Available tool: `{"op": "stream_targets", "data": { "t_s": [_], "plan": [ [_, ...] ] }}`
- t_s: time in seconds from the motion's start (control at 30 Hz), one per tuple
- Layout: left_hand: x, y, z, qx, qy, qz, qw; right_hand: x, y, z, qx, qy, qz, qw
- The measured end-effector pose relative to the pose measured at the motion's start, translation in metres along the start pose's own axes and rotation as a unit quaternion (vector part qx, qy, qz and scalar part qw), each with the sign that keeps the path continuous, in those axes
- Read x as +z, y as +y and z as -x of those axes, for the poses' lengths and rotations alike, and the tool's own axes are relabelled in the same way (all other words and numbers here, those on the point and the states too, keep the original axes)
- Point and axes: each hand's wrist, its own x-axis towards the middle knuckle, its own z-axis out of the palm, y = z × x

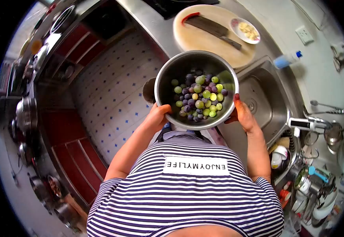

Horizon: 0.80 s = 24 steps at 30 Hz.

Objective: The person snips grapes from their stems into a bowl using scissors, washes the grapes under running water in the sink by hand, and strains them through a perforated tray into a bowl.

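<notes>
A deep stainless steel bowl [164, 114] is held up in front of my striped shirt, between both hands. Loose green and purple grapes [199, 94] cover its bottom. My left hand [157, 116] grips the rim at the lower left, thumb over the edge and the other fingers hidden beneath. On the lower right side, my right hand [243, 114] grips the rim, its thumb with a dark red nail against the outside. The bowl overlaps the near part of the sink and the edge of the cutting board.
Behind the bowl, a round cutting board [183, 35] carries a cleaver [209, 27], a red chili [190, 17] and a small dish of chopped garlic [247, 31]. A metal sink [272, 91] with a faucet [304, 124] lies right. A bottle [287, 60] stands near the wall.
</notes>
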Motion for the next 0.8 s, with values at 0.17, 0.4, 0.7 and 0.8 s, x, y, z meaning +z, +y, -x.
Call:
{"op": "stream_targets", "data": {
  "t_s": [0.17,0.4,0.7,0.8],
  "plan": [
    [-0.015,0.009,-0.027,-0.026,-0.048,-0.033,0.998,-0.003,0.032,0.015,-0.048,0.109,0.005,0.993],
    [-0.020,0.056,-0.036,-0.037,-0.204,-0.049,0.977,-0.056,0.054,0.061,-0.070,0.498,0.184,0.844],
    [-0.021,0.075,-0.023,-0.068,-0.232,-0.114,0.964,-0.019,-0.018,0.059,-0.053,0.586,0.405,0.700],
    [-0.003,0.069,-0.024,-0.059,-0.220,-0.133,0.965,-0.017,-0.014,0.047,-0.095,0.593,0.411,0.686]
  ]
}}
